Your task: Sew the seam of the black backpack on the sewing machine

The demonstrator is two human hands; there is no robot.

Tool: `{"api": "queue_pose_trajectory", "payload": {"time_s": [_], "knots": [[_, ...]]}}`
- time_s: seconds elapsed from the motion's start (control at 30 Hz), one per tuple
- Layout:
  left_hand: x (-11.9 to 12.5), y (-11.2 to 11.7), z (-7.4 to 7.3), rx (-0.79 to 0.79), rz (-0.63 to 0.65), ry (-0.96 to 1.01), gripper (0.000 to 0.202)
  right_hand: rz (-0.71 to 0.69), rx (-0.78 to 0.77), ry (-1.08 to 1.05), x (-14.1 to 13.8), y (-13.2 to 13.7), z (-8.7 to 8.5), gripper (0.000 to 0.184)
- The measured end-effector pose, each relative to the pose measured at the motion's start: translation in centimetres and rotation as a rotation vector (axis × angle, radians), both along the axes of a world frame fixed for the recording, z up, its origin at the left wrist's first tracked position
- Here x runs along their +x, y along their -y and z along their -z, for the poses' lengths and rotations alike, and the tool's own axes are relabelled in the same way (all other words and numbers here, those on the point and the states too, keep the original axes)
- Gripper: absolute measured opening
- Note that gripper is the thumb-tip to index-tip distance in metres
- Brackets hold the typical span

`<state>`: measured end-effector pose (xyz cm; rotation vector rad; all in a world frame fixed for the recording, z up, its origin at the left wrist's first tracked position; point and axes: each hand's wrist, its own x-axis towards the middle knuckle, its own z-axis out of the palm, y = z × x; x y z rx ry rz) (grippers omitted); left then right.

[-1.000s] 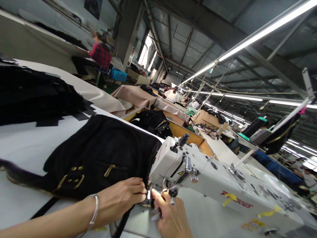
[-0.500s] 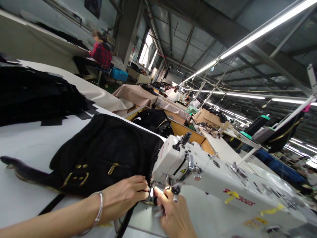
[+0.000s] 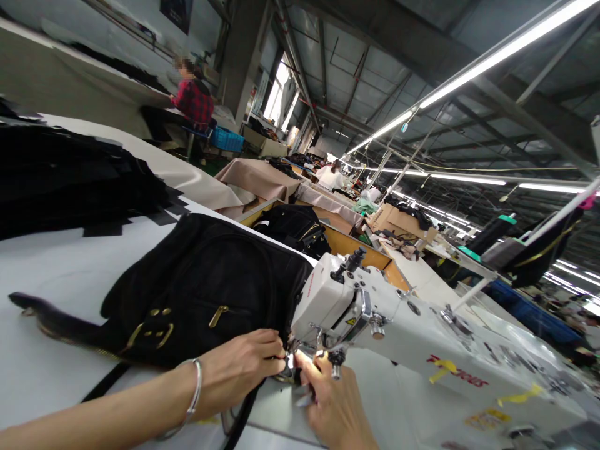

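A black backpack point(image 3: 201, 275) with a brass buckle and a gold zip pull lies on the white table, its right edge under the head of a white sewing machine point(image 3: 323, 300). Beside the needle area, my left hand point(image 3: 253, 362) is closed on that edge, fingers pressed together, a silver bangle on the wrist. My right hand point(image 3: 335, 400) is on the other side of the presser foot, fingers curled and the index reaching toward the lit needle area. A small grey metallic piece point(image 3: 304, 398) shows at its palm; its kind is unclear. The stitched spot is mostly hidden by fingers.
A stack of black fabric pieces point(image 3: 79, 178) lies on the table at left. Behind the machine, another black bag point(image 3: 293, 228) sits in a wooden-sided bin. A person in a checked shirt point(image 3: 194, 103) sits at a far table, near a blue crate point(image 3: 227, 139).
The backpack and its strap have shifted slightly right, toward the machine, with my left hand on it. The whole view has also moved a little. Both hands keep about the same pose.
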<state>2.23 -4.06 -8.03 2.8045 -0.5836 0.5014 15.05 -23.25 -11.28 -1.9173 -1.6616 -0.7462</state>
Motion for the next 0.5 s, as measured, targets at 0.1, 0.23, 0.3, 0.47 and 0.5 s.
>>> {"api": "queue_pose_trajectory", "payload": {"time_s": [0.1,0.23,0.3,0.47,0.5], "knots": [[0.01,-0.01,-0.14,0.021,0.002,-0.015,0.021,-0.010,-0.004,0.002,0.15,-0.03,0.22,0.052],[-0.07,0.16,-0.46,0.020,0.004,-0.005,0.024,0.006,-0.001,0.011,0.15,0.10,0.34,0.056],[-0.13,0.25,-0.60,0.016,-0.003,0.000,0.024,0.010,-0.008,0.002,0.07,0.17,0.20,0.057],[-0.27,0.29,-0.78,0.033,-0.002,-0.034,0.021,0.002,-0.033,-0.006,-0.01,0.38,0.01,0.055],[-0.30,0.28,-0.77,0.036,-0.004,-0.031,0.021,0.004,-0.042,-0.009,0.02,0.44,0.06,0.055]]}}
